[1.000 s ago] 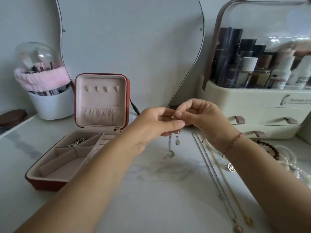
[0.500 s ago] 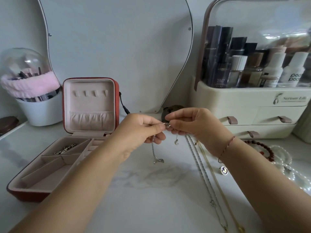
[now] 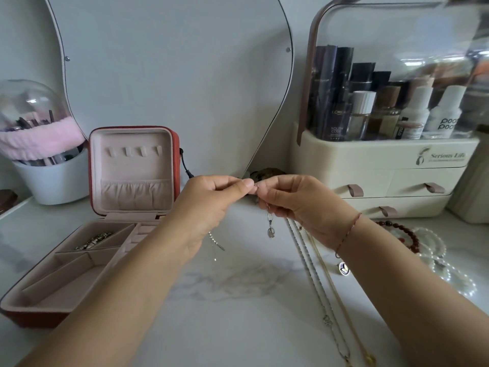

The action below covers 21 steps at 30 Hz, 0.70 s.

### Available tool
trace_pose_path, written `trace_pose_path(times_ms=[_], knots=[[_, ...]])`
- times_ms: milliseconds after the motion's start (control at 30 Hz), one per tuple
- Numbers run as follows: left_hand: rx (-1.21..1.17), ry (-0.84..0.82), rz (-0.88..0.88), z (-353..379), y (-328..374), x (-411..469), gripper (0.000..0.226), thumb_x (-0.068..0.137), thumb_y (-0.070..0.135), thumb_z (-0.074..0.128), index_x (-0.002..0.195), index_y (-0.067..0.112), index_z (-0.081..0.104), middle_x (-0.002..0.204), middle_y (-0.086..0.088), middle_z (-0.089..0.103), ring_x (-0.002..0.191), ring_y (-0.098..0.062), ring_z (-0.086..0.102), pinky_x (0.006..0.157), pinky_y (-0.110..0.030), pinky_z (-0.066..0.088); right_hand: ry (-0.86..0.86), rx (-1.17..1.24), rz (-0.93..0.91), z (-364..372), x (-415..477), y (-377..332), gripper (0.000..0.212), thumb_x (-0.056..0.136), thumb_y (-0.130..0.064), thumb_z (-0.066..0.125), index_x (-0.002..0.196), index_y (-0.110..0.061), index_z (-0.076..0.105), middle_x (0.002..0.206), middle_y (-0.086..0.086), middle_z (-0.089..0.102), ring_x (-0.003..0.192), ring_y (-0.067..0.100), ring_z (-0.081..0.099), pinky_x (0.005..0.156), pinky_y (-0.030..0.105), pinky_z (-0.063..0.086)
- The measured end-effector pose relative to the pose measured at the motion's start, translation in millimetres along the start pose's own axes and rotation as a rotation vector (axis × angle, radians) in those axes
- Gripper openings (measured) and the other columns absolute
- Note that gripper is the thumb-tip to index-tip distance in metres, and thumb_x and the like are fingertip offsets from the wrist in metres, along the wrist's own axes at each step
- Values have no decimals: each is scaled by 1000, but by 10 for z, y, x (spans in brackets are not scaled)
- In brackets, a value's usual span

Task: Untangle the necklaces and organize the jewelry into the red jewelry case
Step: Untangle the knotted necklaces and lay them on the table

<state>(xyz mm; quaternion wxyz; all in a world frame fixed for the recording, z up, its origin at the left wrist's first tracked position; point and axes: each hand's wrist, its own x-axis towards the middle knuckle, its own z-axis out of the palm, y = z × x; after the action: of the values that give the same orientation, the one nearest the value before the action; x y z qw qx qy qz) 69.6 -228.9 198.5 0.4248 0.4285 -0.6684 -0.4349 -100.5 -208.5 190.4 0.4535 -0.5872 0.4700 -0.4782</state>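
Pinch grip of left hand (image 3: 209, 200) and right hand (image 3: 299, 205) tight on thin silver chain (image 3: 268, 215), pendant (image 3: 271, 231) below.

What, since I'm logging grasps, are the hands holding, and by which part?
A thin silver chain: the left hand and right hand each pinch its topmost stretch, close together; its pendant and tail hang free below.

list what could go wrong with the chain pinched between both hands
The left hand and right hand pinch the thin silver chain at one spot; pulling hard might tighten a knot or snap it. Its pendant hangs near the silver necklace and gold necklace on the tabletop; lowering it there could tangle them.
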Motion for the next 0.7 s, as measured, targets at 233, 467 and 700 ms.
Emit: trace_pose_path(times_ms=[233, 467, 700], knots=[[-34, -26, -23, 9, -45, 21, 21, 89, 33, 62, 75, 24, 76, 51, 5, 18, 45, -14, 16, 45, -22, 16, 11, -78, 112, -48, -12, -11, 6, 81, -17, 71, 79, -12, 68, 63, -2, 59, 58, 7, 50, 64, 21, 39], [-123, -27, -130, 43, -87, 71, 25, 96, 16, 50, 73, 11, 61, 55, 4, 40, 48, -11, 30, 43, -18, 23, 38, 21, 62, -50, -3, -10, 14, 88, -19, 60, 82, -9, 68, 62, -1, 49, 59, 9, 37, 60, 20, 29], [-67, -76, -83, 3, -66, 32, 12, 87, 30, 66, 83, 20, 72, 50, 10, 26, 44, -8, 19, 39, -16, 19, 86, 3, 14, -34, -7, -37, 17, 86, -22, 63, 74, -10, 67, 55, -2, 45, 56, 9, 35, 59, 17, 32]])
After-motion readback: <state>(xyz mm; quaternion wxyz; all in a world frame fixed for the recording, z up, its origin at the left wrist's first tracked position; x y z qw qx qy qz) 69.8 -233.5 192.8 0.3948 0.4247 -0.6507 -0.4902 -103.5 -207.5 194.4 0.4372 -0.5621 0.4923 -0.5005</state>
